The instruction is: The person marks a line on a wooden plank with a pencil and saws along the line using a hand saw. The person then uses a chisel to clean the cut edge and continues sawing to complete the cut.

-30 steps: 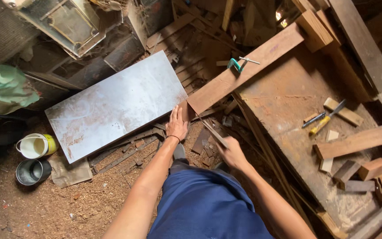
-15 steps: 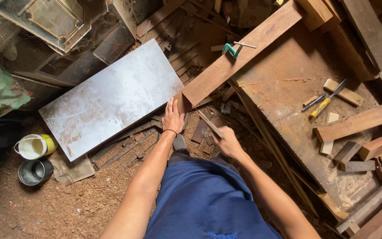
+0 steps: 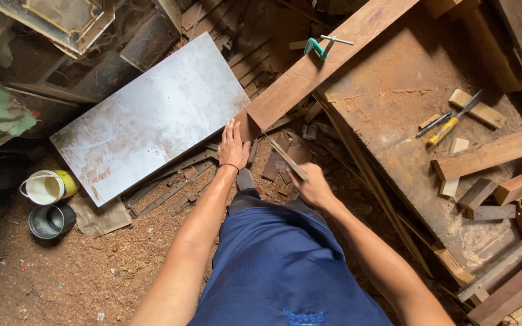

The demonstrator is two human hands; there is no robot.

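Observation:
My left hand (image 3: 233,145) lies flat, fingers apart, against the near end of a long brown plank (image 3: 327,60) that runs up to the right over the workbench. A green clamp (image 3: 318,47) grips that plank farther along. My right hand (image 3: 311,186) is closed around a thin wooden stick or tool (image 3: 284,158) that points up-left toward the plank's end. Directly left of my left hand a large grey metal sheet (image 3: 152,118) rests on scrap wood.
A dusty workbench (image 3: 406,102) on the right carries a yellow-handled tool (image 3: 445,128) and several wood offcuts (image 3: 484,187). A white and yellow tub (image 3: 46,186) and a small metal tin (image 3: 48,221) sit on the sawdust floor at left. Scrap slats lie under the sheet.
The view has shifted slightly. My left hand slid a little up and right onto the plank's end. My right hand with the stick stays low beside it.

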